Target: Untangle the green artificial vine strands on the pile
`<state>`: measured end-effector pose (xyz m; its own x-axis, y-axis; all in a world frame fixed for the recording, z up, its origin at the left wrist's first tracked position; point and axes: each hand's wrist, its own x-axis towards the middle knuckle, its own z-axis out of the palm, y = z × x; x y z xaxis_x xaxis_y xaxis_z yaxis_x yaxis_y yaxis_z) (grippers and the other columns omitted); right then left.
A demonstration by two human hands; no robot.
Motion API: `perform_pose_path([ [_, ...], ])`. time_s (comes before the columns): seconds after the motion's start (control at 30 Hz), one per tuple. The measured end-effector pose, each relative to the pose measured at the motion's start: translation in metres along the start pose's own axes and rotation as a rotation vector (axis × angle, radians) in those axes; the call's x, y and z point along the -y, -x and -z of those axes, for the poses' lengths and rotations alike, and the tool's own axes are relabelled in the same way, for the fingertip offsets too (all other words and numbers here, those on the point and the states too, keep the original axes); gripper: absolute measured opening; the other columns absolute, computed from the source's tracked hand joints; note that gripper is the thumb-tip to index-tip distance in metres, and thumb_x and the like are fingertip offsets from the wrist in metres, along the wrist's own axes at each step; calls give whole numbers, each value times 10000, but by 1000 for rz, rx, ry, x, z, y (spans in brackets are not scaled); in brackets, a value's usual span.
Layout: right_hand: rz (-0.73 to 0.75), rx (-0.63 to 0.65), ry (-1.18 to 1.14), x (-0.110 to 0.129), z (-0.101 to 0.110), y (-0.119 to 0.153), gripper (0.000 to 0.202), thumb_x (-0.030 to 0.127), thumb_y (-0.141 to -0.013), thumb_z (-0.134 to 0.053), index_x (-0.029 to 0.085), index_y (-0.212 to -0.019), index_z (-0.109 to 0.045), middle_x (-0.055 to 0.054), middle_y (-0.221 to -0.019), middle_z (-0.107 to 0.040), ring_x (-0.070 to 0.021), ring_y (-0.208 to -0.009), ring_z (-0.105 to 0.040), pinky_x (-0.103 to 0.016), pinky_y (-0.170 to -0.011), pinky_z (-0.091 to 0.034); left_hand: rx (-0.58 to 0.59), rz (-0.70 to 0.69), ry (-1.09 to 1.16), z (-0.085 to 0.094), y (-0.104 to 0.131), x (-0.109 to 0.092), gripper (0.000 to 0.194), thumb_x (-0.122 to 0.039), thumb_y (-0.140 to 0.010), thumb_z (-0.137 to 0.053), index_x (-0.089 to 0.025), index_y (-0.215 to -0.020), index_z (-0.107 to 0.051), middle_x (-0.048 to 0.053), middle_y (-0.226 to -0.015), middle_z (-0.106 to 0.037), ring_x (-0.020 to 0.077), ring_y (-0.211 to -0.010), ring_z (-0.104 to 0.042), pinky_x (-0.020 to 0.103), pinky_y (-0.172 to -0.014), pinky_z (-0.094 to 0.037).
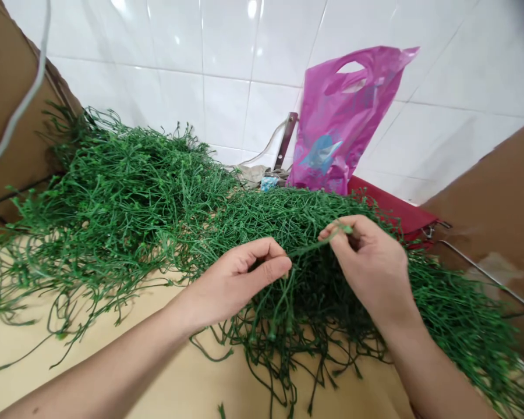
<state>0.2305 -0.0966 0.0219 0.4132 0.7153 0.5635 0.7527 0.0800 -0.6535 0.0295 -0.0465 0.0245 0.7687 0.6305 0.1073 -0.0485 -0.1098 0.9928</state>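
Between my two hands a green plastic stem [311, 247] is stretched, slanting up to the right. My left hand [255, 267] pinches its lower end between thumb and fingers, with more green strands hanging just below. The other end, with a small lighter green tip, is pinched in my right hand [369, 253]. Both hands are over a heap of thin green stems [271, 215] on the pale yellow surface [157, 343]. A larger tangled pile of the same stems [131, 180] lies to the left, and more stems [458, 320] spread out at the right.
A pink plastic bag [338, 122] stands against the white tiled wall [227, 105], beside a metal strip [285, 139]. Behind the right heap is a red object [397, 209] with a metal rod. Brown cardboard [498, 203] rises on the right and left. A white cable [26, 96] hangs at upper left.
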Motion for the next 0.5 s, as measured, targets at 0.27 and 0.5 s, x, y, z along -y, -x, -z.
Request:
perform_pose_path([
  [0.27, -99, 299, -246, 21, -7, 14, 216, 412, -963, -501, 229, -908, -601, 38, -658, -461, -136, -590, -436, -272, -536, -366, -167, 14, 15, 4, -6, 14, 274, -458, -971, -499, -201, -881, -529, -51, -678, -398, 118, -628, -366, 251, -588, -320],
  [0.5, -144, 543, -402, 25, -16, 20, 216, 429, -890, -609, 219, -842, -606, -9, -807, -631, -162, -745, -565, -285, -675, -470, -159, -20, -226, 1, -5, 18, 232, -374, -981, -480, -192, -848, -532, -53, -666, -474, 116, -629, -440, 256, -584, -339],
])
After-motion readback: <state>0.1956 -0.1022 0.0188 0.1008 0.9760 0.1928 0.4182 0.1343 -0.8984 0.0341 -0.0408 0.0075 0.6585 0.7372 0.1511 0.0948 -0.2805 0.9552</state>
